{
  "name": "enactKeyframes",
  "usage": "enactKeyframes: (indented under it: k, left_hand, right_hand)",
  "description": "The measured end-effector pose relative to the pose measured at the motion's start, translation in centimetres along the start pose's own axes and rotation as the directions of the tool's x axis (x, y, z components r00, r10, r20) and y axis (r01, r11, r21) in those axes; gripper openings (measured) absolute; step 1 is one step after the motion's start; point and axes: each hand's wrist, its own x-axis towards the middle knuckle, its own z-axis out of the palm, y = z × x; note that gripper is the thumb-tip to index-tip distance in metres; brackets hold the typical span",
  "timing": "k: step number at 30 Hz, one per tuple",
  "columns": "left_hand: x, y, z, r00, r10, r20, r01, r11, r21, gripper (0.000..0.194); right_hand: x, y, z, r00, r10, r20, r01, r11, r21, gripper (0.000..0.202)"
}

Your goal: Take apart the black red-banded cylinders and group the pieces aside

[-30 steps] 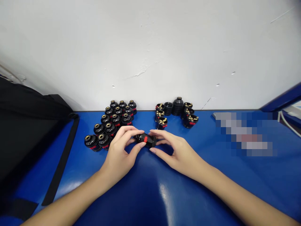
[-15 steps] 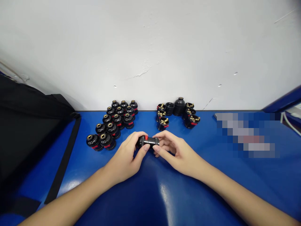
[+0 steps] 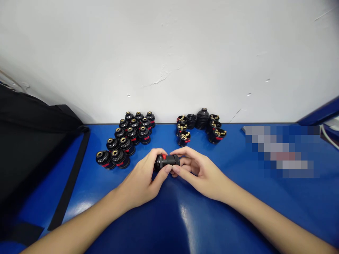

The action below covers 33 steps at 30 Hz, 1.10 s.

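Observation:
A black lamp socket with a red switch tab lies sideways between my hands, above the table. My left hand is closed round its left end, thumb along the near side. At the ringed right end, my right hand grips with thumb and fingertips; its other fingers curl behind the socket. Left of my hands stand several domed black sockets with brass holes on top and red tabs. Beyond my right hand are several open socket bodies with brass contacts inside.
Among the open bodies stand a ribbed black shell and a ribbed black cup. A black bag with a strap covers the table's left side. A blurred-out flat object lies on the right of the blue table. A white wall rises behind.
The socket has turned slightly in my hands, and my right thumb has moved a little left, close to the left thumb. The standing sockets have stayed in place.

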Motion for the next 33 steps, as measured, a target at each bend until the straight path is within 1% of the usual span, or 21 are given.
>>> enactKeyframes:
  k: [3, 5, 10, 15, 17, 20, 22, 23, 24, 26, 28, 29, 31, 33]
  left_hand:
    - [0.0, 0.2, 0.0, 1.0, -0.001, -0.023, 0.001, 1.0, -0.01, 0.018]
    - [0.0, 0.3, 0.1, 1.0, -0.003, -0.031, 0.002, 0.999, -0.042, 0.018]
    - [-0.2, 0.5, 0.4, 0.998, -0.023, -0.057, 0.016, 0.993, -0.12, 0.019]
    - [-0.4, 0.7, 0.4, 0.995, -0.062, -0.076, 0.047, 0.983, -0.178, 0.024]
    - [-0.4, 0.7, 0.5, 0.994, -0.08, -0.074, 0.063, 0.978, -0.201, 0.028]
    - [-0.3, 0.5, 0.6, 0.989, -0.131, -0.068, 0.111, 0.965, -0.238, 0.036]
    - [-0.3, 0.4, 0.7, 0.985, -0.16, -0.069, 0.136, 0.955, -0.264, 0.039]
    - [-0.3, 0.3, 0.8, 0.984, -0.164, -0.074, 0.139, 0.952, -0.272, 0.039]
    - [-0.3, 0.3, 0.9, 0.984, -0.158, -0.077, 0.132, 0.952, -0.275, 0.037]
    - [-0.3, 0.2, 0.9, 0.99, -0.118, -0.078, 0.093, 0.96, -0.266, 0.03]
    - [-0.2, 0.3, 0.9, 0.996, -0.059, -0.07, 0.041, 0.97, -0.238, 0.023]
    - [-0.2, 0.3, 0.9, 0.997, -0.037, -0.068, 0.021, 0.975, -0.222, 0.021]
    - [-0.1, 0.2, 0.9, 0.996, -0.025, -0.08, 0.009, 0.981, -0.194, 0.019]
    - [0.0, 0.2, 0.9, 0.994, -0.047, -0.103, 0.028, 0.984, -0.178, 0.019]
  right_hand:
    - [0.0, 0.0, 0.0, 0.999, -0.01, 0.035, 0.009, 1.0, 0.029, 0.031]
    - [-0.1, 0.1, -0.1, 0.998, -0.026, 0.052, 0.025, 1.0, 0.018, 0.03]
    - [-0.1, 0.2, -0.2, 0.993, -0.098, 0.066, 0.104, 0.99, -0.094, 0.026]
    - [-0.1, 0.2, -0.3, 0.98, -0.184, 0.074, 0.195, 0.959, -0.205, 0.024]
    - [-0.1, 0.2, -0.4, 0.962, -0.259, 0.082, 0.271, 0.927, -0.26, 0.023]
    - [0.1, 0.0, -0.7, 0.906, -0.398, 0.142, 0.421, 0.817, -0.395, 0.021]
    - [0.1, -0.1, -0.9, 0.874, -0.452, 0.18, 0.481, 0.751, -0.452, 0.024]
    - [0.2, -0.1, -0.9, 0.866, -0.465, 0.181, 0.493, 0.739, -0.46, 0.027]
    - [0.2, -0.1, -0.9, 0.865, -0.473, 0.169, 0.494, 0.74, -0.456, 0.029]
    - [0.2, -0.1, -0.8, 0.877, -0.467, 0.114, 0.466, 0.769, -0.438, 0.038]
    - [0.1, -0.2, -0.7, 0.906, -0.42, 0.052, 0.401, 0.814, -0.42, 0.047]
    - [0.0, -0.2, -0.7, 0.92, -0.391, 0.03, 0.367, 0.831, -0.418, 0.047]
    - [0.0, -0.3, -0.9, 0.934, -0.357, 0.004, 0.321, 0.836, -0.445, 0.037]
    - [0.1, -0.3, -1.1, 0.932, -0.361, -0.015, 0.306, 0.811, -0.499, 0.028]
